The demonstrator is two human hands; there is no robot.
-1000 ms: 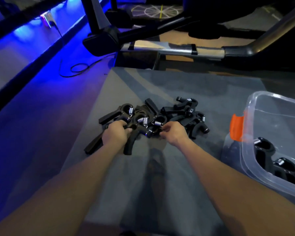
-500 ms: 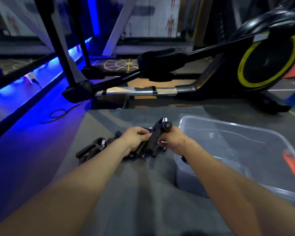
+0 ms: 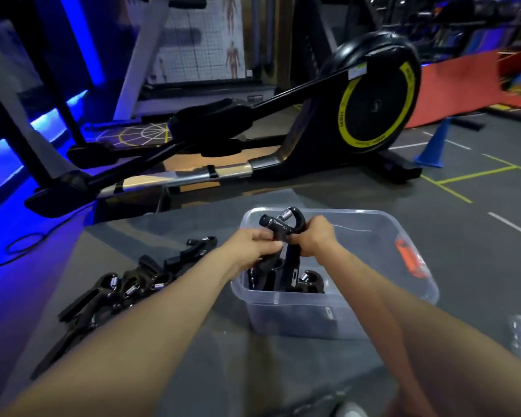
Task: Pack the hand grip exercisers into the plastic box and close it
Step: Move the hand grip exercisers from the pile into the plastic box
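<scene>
Both hands, left hand (image 3: 254, 245) and right hand (image 3: 315, 237), clutch exercisers (image 3: 283, 233) above the plastic box (image 3: 283, 314); tangled springs could snag, spilling some

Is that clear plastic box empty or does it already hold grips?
Partly filled: black grip exercisers lie in the plastic box's near end; its far end looks bare.

both arms outstretched, left hand (image 3: 254, 245) and right hand (image 3: 316, 237) curled, gripping
</scene>
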